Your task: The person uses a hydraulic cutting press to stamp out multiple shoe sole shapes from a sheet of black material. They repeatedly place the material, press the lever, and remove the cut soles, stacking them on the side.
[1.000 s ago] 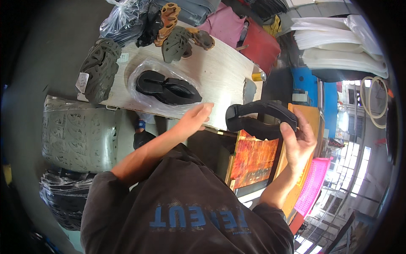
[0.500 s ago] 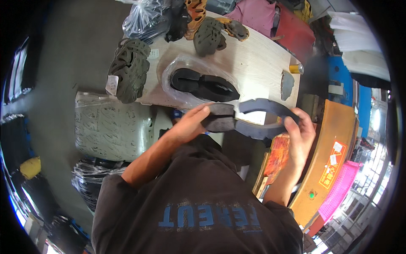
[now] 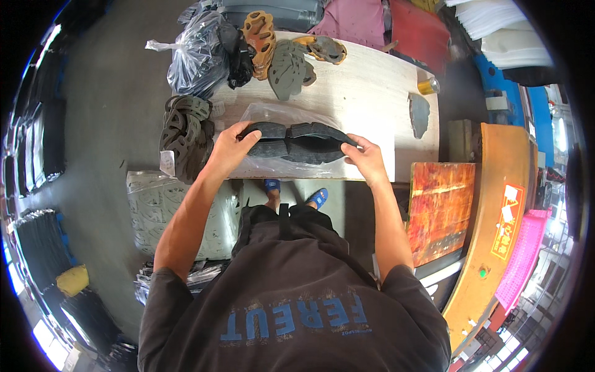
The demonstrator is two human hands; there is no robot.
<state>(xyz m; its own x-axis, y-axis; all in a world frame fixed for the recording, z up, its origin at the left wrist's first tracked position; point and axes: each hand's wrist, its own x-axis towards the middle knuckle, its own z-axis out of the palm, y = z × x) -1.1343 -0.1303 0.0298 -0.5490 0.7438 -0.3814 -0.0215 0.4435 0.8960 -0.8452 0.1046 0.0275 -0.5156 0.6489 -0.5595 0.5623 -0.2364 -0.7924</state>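
Over the light table [image 3: 353,77] I hold a long black sole-shaped piece [image 3: 316,130], made of an outline with a narrow open middle and a cross split. My left hand [image 3: 230,149] pinches its left end between thumb and fingers. At the pointed right end, my right hand [image 3: 367,160] grips it the same way. Beneath lies a clear plastic bag [image 3: 263,113], spread on the table near the front edge. The dark piece that lay on the bag is hidden under the held one, and I cannot tell whether they touch.
Grey-green cut-out shoe pieces [image 3: 186,133] stack at the table's left corner. Further back sit a knotted clear bag [image 3: 201,59], an orange cut-out piece [image 3: 259,40] and a grey-green one [image 3: 286,68]. A grey flat piece [image 3: 419,116] and gold can [image 3: 427,86] are at right.
Both hands have moved forward and away from my body, bringing the black piece from in front of the table edge to above the plastic bag. My view has shifted too.
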